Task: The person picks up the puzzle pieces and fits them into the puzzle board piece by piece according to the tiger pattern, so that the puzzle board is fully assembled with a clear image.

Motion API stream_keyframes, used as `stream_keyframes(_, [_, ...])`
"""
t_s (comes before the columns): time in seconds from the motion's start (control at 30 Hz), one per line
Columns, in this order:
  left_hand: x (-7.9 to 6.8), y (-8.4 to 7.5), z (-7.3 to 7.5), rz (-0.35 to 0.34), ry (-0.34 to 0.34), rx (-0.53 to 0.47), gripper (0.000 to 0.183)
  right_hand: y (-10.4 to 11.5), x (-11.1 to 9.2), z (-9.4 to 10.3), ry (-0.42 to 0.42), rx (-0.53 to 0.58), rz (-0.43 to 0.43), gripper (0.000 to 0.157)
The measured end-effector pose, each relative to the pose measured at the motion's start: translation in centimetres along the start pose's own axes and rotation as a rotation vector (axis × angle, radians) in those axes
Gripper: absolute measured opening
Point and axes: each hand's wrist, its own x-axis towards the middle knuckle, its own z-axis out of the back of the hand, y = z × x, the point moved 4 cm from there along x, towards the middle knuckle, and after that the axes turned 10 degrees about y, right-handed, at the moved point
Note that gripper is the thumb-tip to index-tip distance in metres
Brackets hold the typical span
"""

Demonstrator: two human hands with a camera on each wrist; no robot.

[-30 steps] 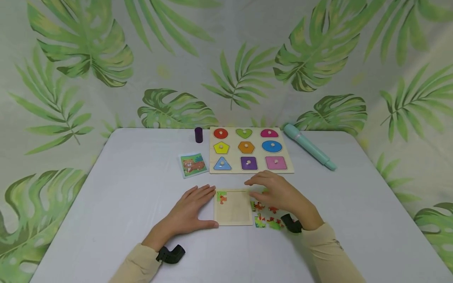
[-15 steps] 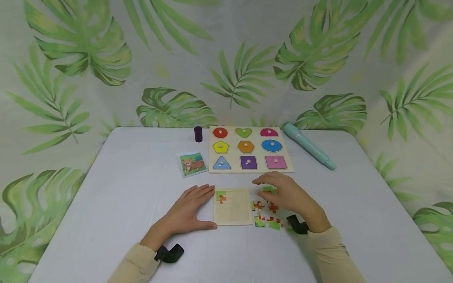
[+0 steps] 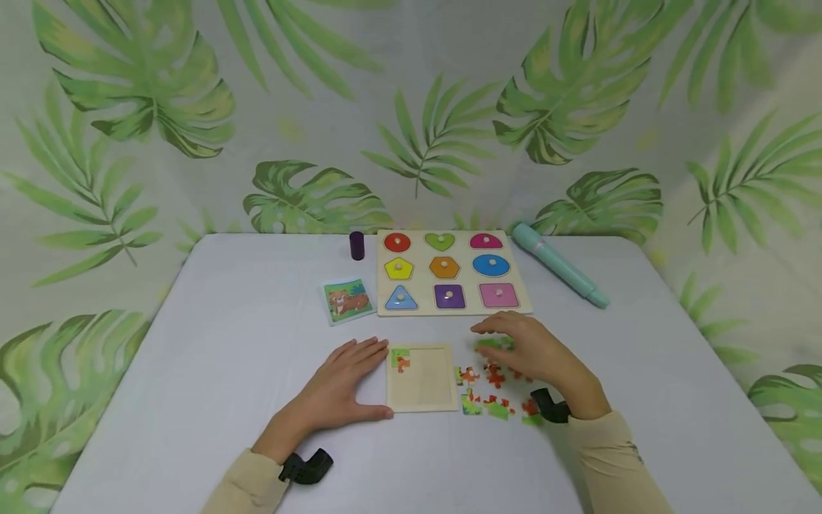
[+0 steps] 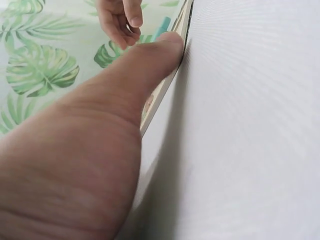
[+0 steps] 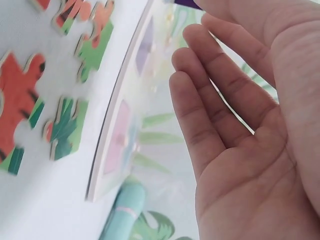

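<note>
A square wooden puzzle tray lies on the table, one corner piece set in its upper left. My left hand rests at the tray's left side, fingers and thumb spread along its edge. Over the loose jigsaw pieces to the right of the tray hovers my right hand, its fingers relaxed and nothing held. In the right wrist view the palm shows bare, with puzzle pieces on the table beyond. Part of the loose pieces is hidden beneath the right hand.
Behind the tray lies a board of knobbed shapes. A picture card of a tiger and a dark purple cylinder are left of it. A mint-green pen-shaped object lies to its right. A leaf-print cloth hangs behind the table.
My right hand has moved right, away from the tray and over the loose pieces, uncovering more of them. The left hand stays at the tray's left edge.
</note>
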Motion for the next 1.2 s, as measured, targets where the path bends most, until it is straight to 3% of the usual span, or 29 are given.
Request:
stream_keyframes(0.6, [-1.0, -0.2, -0.2, 0.018, -0.013, 0.045, 0.1, -2.6, -0.8, -1.0, 0.078, 0.038, -0.147, 0.035])
stream_keyframes(1.2, [0.0, -0.1, -0.2, -0.014, -0.022, 0.012, 0.098, -3.7, -0.5, -1.2, 0.138, 0.019, -0.176, 0.035])
